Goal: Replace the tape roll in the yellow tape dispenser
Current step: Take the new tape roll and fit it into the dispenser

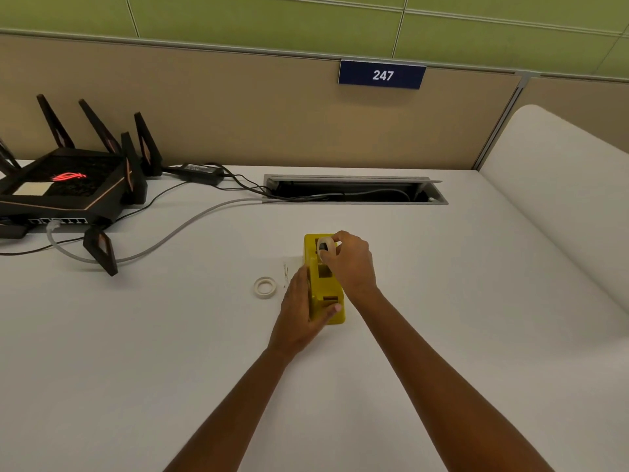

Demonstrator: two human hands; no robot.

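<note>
router (64,185): far left of the table (136,352), black, antennas stuck up all round, a red logo lit on top.
cables: a grey cable (190,223) and some thin black ones are run from the router across to the hatch. A black power brick (200,172) is parked at the back edge.
spare roll (264,286): a thin whitish ring, laid flat on the table just left of the left hand and not touched by anything. A few tiny scraps are seen beside it, too small to make out.
left hand (299,315): wrapped round the near left side of the dispenser. The fingers are pressed together along its left wall, and the thumb is hooked over the near end.
yellow tape dispenser (320,289): stood on the table about mid-frame, lengthwise away from the person, open slots facing up. It's gripped by the left hand.
tape roll (325,247): whitish with a dark centre, held upright right at the far end of the dispenser, over the top opening. Whether it's seated in the slot or just above it can't be told.
right hand (354,264): reached in over the dispenser from the right. The roll is pinched between the thumb and the fingers (337,237).
hatch (350,179): a cable cutout at the back of the table, lid propped open, wires fed inside.
number plate (382,74): blue, "247", fixed to the beige partition (238,114).
far right: a white rounded panel (561,199) is seen along the table's edge.
</note>
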